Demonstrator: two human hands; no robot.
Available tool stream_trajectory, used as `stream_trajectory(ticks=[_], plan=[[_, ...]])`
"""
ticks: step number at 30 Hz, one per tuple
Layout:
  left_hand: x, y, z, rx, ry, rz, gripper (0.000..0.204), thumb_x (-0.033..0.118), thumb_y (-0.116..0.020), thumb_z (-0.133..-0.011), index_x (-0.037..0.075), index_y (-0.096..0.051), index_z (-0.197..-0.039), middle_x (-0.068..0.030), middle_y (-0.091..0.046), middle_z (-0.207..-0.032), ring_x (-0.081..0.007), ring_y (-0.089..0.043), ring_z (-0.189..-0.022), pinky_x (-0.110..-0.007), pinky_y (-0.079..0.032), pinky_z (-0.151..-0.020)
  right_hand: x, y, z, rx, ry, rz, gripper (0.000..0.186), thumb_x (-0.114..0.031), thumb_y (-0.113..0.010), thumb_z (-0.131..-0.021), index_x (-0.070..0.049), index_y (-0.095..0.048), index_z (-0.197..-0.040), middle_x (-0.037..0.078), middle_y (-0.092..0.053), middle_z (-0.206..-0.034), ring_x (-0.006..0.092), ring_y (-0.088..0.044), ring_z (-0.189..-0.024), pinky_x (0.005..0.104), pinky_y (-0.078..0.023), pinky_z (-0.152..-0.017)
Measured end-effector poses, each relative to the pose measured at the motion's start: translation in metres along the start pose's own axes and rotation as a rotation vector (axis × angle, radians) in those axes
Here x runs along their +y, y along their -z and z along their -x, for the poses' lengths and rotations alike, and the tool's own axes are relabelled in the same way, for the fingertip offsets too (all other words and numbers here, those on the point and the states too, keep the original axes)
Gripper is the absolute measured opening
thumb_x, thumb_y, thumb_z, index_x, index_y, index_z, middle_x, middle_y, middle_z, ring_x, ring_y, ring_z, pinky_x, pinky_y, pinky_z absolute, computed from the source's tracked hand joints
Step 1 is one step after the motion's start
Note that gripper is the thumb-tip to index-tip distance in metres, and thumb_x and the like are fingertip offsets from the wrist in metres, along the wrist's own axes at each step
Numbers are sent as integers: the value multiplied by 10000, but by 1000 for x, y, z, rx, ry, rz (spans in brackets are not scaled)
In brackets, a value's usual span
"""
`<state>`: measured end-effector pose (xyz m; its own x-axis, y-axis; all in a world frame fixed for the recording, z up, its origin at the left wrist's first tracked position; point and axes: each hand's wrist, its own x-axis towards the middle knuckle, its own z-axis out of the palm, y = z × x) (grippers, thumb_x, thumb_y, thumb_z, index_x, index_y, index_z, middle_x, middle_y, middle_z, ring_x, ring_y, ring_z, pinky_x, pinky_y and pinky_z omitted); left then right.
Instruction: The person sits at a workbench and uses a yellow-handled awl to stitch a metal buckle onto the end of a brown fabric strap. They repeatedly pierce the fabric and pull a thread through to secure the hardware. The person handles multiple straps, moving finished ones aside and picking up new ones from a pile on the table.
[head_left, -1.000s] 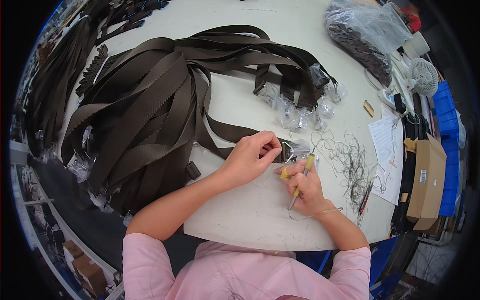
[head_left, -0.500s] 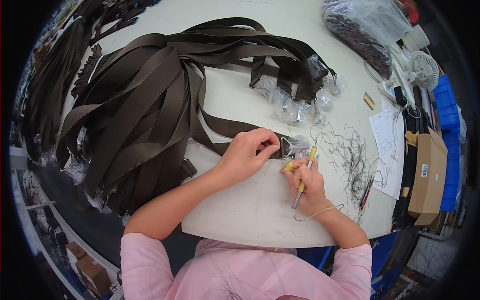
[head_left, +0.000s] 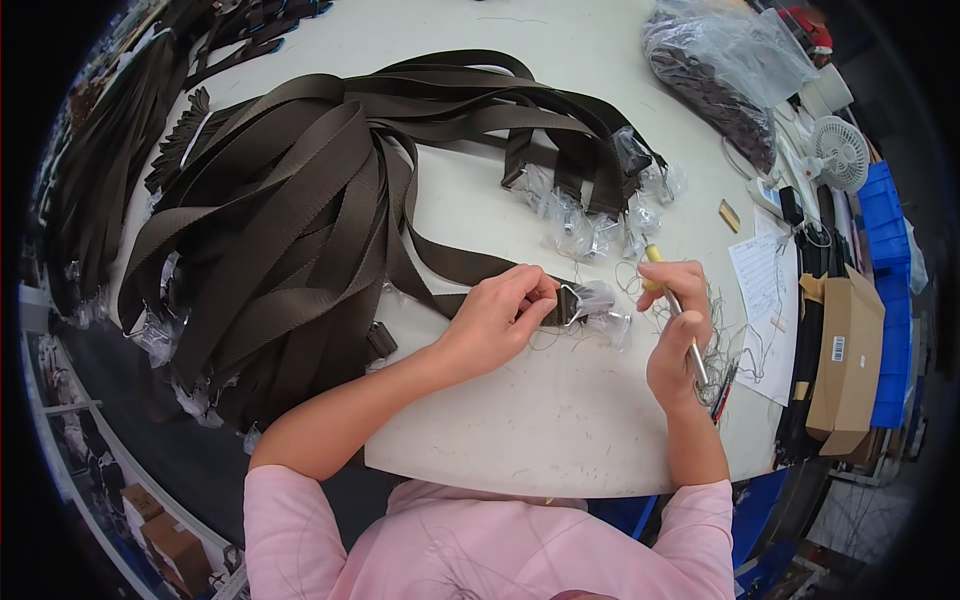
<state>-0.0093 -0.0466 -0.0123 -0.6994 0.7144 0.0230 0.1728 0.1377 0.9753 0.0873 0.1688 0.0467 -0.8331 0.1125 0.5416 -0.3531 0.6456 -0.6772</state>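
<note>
My left hand (head_left: 500, 318) pinches the end of a dark brown strap (head_left: 470, 258) beside a metal buckle (head_left: 569, 306) with clear plastic wrap (head_left: 601, 300) round its hardware. My right hand (head_left: 678, 330) grips a slim pen-like tool (head_left: 698, 360) with a yellow and metal body, raised to the right of the buckle over loose dark threads (head_left: 716, 350). A large heap of the same straps (head_left: 300, 200) spreads to the left and behind, with bagged hardware (head_left: 571, 222) on some ends.
The pale table (head_left: 540, 430) holds hanging straps (head_left: 90, 200), a bagged bundle (head_left: 722, 80), a small fan (head_left: 838, 153), papers (head_left: 752, 275) and a small brass-coloured piece (head_left: 729, 215). At right stand a cardboard box (head_left: 846, 370) and blue bins (head_left: 888, 220); boxes (head_left: 165, 535) sit low at left.
My right hand has lifted the tool away from the buckle, up and to the right, and turned it. My left hand stays at the strap end.
</note>
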Motion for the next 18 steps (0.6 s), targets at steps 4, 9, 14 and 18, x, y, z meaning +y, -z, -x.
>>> stream_trajectory(ticks=[4,9,14,18], plan=[[6,2,-1,-43,72,12,110,39,-625,-1017,-67,-602,-1034,-166,-755,-1168,-169,-715,-874,-328,-576,-819,6,-22,3,69,-358,-504,676,-480,-272,-1158,4,-695,-952,97,-622,-915,103,-527,-649,241,-441,-573],[11,2,1,-42,116,22,115,38,-630,-1014,-72,-595,-1024,-179,-757,-1178,-174,-731,-892,-323,-572,-819,8,-42,18,-15,-605,-573,626,-386,-364,-1163,-36,-579,-691,28,-559,-608,89,-536,-538,243,-439,-532],[11,0,2,-34,96,-17,111,37,-627,-1011,-65,-584,-1014,-183,-754,-1169,-209,-752,-922,-326,-568,-822,12,-49,22,29,-576,-501,578,-337,-422,-1156,-34,-575,-689,47,-575,-625,107,-584,-542,262,-427,-512],[13,2,2,-29,85,-35,114,42,-626,-1013,-59,-573,-1003,-190,-752,-1153,-233,-759,-930,-327,-565,-826,18,-49,26,-39,-506,-408,580,-336,-418,-1156,-22,-578,-696,45,-575,-621,113,-585,-546,272,-450,-525]])
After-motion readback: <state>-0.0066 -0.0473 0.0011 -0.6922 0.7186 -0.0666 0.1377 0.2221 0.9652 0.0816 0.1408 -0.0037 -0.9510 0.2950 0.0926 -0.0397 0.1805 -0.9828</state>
